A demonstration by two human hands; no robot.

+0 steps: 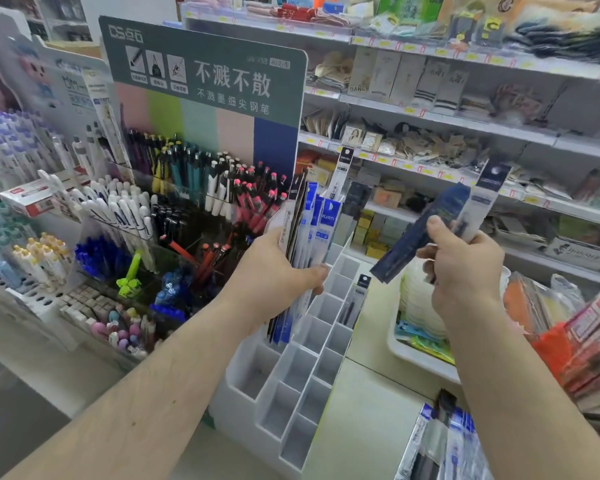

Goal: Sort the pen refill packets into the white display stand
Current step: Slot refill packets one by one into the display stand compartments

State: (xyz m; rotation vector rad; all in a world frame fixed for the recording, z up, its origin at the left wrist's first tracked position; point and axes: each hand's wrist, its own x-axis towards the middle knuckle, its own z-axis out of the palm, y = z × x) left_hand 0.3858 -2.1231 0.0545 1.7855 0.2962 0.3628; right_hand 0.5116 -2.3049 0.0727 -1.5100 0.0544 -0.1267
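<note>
Blue refill packets [426,233] between right-hand fingers [440,233] and thumb.

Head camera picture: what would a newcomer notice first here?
Two hands in the middle: the left hand grips a fan of blue refill packets, and the right hand holds dark packets. Below them stands the white display stand, mostly bare. Behind rises a green pen sign.
</note>
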